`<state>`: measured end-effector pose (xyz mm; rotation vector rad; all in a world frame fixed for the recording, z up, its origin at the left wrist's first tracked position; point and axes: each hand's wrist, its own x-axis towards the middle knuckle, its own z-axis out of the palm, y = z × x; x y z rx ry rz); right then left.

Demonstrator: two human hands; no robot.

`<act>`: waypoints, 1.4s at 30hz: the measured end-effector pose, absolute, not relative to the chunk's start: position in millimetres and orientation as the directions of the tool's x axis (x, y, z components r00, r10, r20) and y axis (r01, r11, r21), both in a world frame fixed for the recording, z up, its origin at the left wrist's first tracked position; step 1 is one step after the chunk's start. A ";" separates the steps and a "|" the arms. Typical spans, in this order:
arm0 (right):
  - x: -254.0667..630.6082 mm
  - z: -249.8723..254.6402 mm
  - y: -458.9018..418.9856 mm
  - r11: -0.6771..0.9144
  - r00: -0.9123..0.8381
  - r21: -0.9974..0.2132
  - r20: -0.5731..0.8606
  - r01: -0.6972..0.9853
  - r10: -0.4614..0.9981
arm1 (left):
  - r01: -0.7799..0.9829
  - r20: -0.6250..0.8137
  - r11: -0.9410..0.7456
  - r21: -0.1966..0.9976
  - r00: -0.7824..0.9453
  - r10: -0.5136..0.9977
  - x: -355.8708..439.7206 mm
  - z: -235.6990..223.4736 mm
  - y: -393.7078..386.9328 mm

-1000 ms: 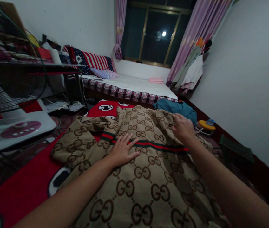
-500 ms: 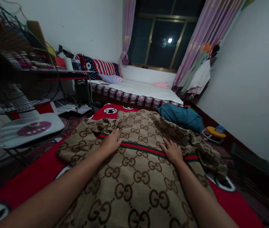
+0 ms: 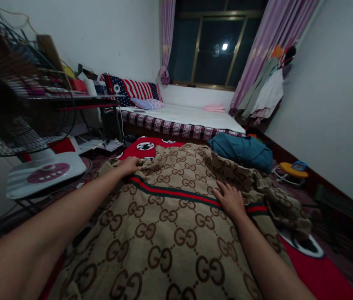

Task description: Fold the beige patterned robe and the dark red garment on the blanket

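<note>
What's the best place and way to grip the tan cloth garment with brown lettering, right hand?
Probably the bunched upper right edge of the tan garment, pinched from above and the near side. Its raised folds offer something to pinch, while the cloth under the right hand lies flatter. The teal cloth bundle sits just beyond that edge, crowding the far side.
</note>
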<state>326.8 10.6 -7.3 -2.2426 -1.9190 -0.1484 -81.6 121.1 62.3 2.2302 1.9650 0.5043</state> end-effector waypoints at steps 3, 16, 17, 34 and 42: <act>327.4 -8.9 10.8 -0.149 0.160 -0.068 0.198 0.986 0.967 | 0.983 0.280 0.018 0.183 -0.069 0.957 -98.9 70.9 108.1; 325.3 -6.0 7.9 -0.153 0.160 -0.052 0.196 0.987 0.967 | 0.914 0.391 -0.401 0.063 0.347 0.852 10.0 72.8 105.8; 325.7 -5.9 7.8 -0.153 0.160 -0.053 0.196 0.987 0.967 | 0.884 0.368 -0.458 0.089 0.398 0.840 27.6 62.8 103.9; 318.8 -2.9 7.7 -0.176 0.170 0.028 0.144 0.984 0.975 | 0.823 0.073 -0.544 0.161 0.540 0.838 32.6 6.3 33.8; 320.5 -2.6 -47.0 -0.047 0.040 0.085 0.084 0.995 0.996 | 0.773 0.196 -0.632 0.051 0.613 0.766 -23.2 -2.7 -29.4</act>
